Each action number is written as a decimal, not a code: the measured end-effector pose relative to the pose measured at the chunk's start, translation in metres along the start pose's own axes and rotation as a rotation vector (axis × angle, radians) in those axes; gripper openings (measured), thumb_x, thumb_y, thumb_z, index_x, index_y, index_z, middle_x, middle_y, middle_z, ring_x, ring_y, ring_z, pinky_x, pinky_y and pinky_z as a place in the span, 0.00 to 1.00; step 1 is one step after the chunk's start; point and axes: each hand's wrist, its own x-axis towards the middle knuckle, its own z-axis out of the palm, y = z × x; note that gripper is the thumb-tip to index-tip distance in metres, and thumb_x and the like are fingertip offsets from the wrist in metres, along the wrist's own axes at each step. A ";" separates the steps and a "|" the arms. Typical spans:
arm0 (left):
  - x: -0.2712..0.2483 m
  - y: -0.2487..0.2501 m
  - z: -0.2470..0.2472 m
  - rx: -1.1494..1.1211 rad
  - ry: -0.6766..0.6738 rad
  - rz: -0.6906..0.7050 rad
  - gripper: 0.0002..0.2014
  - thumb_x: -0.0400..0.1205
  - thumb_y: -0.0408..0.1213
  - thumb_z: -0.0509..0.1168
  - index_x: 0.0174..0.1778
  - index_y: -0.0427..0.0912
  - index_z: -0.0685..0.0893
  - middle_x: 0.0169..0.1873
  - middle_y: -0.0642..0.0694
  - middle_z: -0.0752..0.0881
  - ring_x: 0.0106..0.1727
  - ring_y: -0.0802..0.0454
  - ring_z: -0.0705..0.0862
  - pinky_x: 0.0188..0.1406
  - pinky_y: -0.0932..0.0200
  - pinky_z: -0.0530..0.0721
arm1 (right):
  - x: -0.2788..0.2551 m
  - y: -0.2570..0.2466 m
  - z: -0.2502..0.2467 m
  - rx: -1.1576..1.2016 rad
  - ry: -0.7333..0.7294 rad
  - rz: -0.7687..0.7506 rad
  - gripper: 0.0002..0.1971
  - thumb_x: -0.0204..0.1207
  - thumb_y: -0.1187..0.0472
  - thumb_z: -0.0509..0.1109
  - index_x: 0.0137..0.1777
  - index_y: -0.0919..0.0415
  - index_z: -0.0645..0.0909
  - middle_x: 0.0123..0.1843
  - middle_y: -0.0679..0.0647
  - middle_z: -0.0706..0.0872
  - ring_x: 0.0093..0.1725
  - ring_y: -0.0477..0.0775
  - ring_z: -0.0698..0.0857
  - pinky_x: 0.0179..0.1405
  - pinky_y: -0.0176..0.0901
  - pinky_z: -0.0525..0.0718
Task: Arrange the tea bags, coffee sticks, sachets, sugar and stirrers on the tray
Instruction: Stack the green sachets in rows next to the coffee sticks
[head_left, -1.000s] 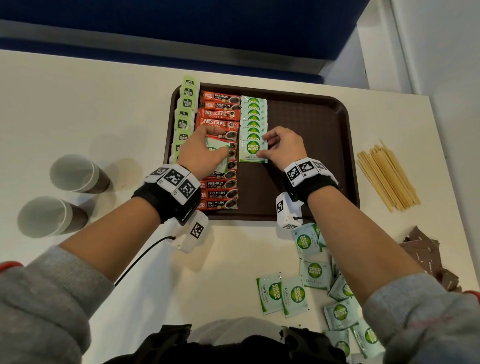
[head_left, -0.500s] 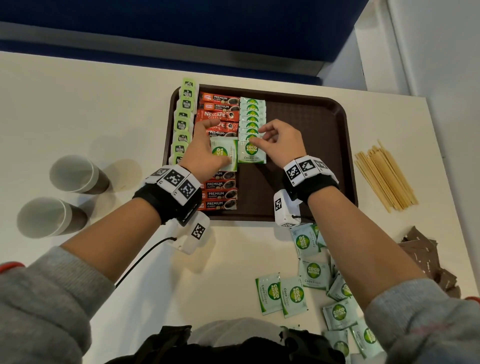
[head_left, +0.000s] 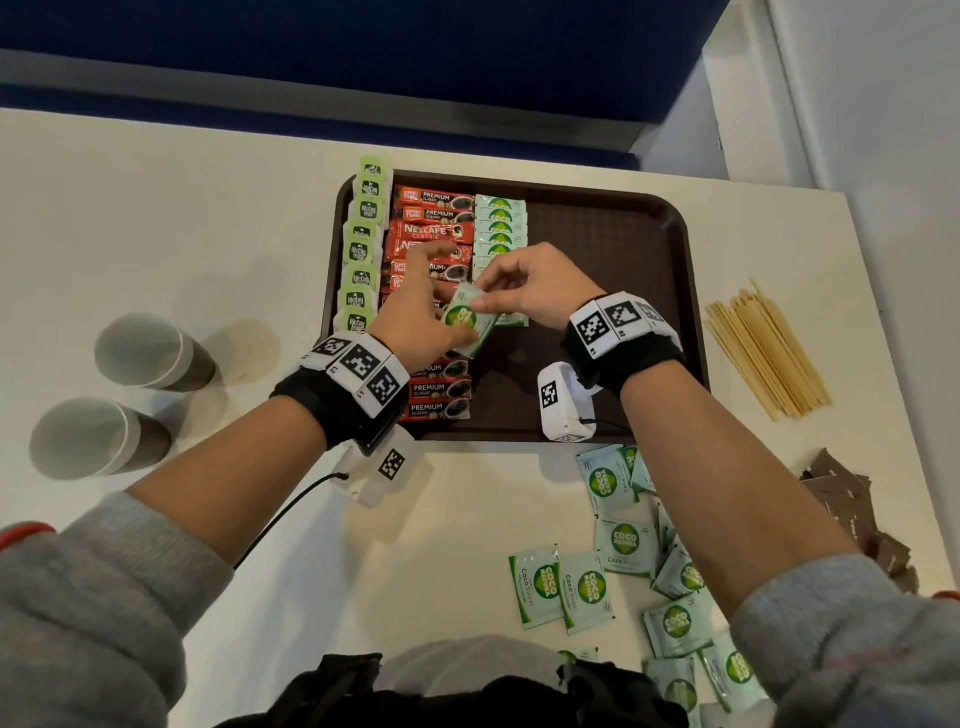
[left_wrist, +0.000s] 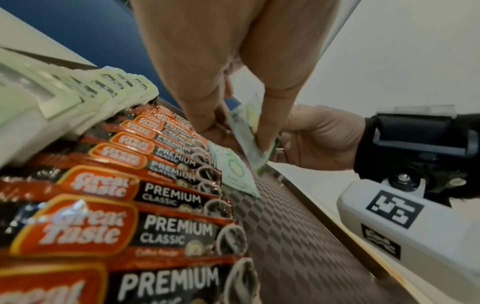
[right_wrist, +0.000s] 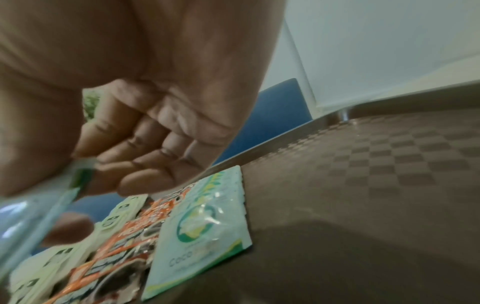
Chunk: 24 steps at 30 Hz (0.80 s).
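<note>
A brown tray (head_left: 613, 244) holds a column of green tea bags (head_left: 361, 249), a column of red coffee sticks (head_left: 434, 213) and a column of green sugar sachets (head_left: 500, 218). Both hands meet above the tray on one green sugar sachet (head_left: 464, 318). My left hand (head_left: 421, 312) holds a small stack of these sachets (left_wrist: 248, 139) between thumb and fingers. My right hand (head_left: 524, 291) pinches the top corner of the sachet (right_wrist: 39, 207), other fingers curled. The column's nearest sachet (right_wrist: 205, 224) lies flat beneath.
Loose green sugar sachets (head_left: 623, 540) lie on the white table (head_left: 182, 234) in front of the tray. Wooden stirrers (head_left: 763, 353) are piled right of it, brown sachets (head_left: 852, 514) further right. Two paper cups (head_left: 145, 358) stand at the left.
My right hand left the sachet column and came to the sachet in my left hand, now pinching it. The left hand tilted the sachet toward the right.
</note>
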 end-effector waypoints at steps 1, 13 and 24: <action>0.001 0.000 0.000 0.048 0.036 0.004 0.37 0.70 0.26 0.76 0.71 0.50 0.66 0.51 0.46 0.84 0.44 0.48 0.87 0.47 0.50 0.88 | 0.000 0.005 -0.002 0.027 0.039 0.014 0.07 0.68 0.64 0.78 0.39 0.53 0.84 0.38 0.51 0.87 0.38 0.45 0.84 0.45 0.38 0.85; -0.004 0.004 0.008 0.621 0.077 0.083 0.22 0.79 0.43 0.66 0.71 0.53 0.76 0.70 0.47 0.76 0.73 0.41 0.67 0.70 0.46 0.67 | -0.008 0.048 0.001 0.118 0.268 0.220 0.13 0.68 0.71 0.77 0.44 0.56 0.78 0.43 0.64 0.88 0.47 0.65 0.89 0.46 0.50 0.90; -0.011 0.003 0.025 1.020 -0.103 0.154 0.29 0.81 0.55 0.61 0.79 0.57 0.65 0.78 0.56 0.67 0.78 0.44 0.59 0.72 0.40 0.62 | -0.011 0.054 0.007 0.065 0.380 0.274 0.15 0.66 0.71 0.79 0.50 0.60 0.81 0.35 0.51 0.86 0.35 0.47 0.86 0.36 0.36 0.88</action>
